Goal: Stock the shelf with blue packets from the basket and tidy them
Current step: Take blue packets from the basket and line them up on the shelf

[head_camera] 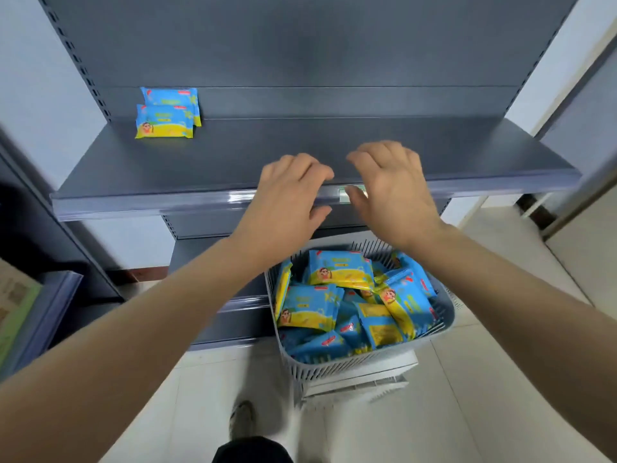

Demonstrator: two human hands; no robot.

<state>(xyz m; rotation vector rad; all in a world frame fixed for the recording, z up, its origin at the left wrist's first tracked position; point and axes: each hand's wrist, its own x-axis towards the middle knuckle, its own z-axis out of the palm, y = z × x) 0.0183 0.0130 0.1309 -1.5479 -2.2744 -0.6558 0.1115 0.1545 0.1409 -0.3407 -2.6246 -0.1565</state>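
Observation:
Two blue and yellow packets (167, 113) stand one behind the other at the back left of the grey shelf (300, 152). Below it, a grey slatted basket (447, 315) holds several more blue packets (340, 272) in a loose heap. My left hand (287, 198) and my right hand (394, 188) hover side by side over the shelf's front edge, palms down, fingers loosely bent, with nothing in them. Both are above the basket and well to the right of the shelved packets.
A lower grey shelf (213, 259) sits behind the basket. Another shelf unit with a cardboard box (16, 302) stands at the left. The floor is pale tile (500, 412), and my shoe (241, 417) shows at the bottom.

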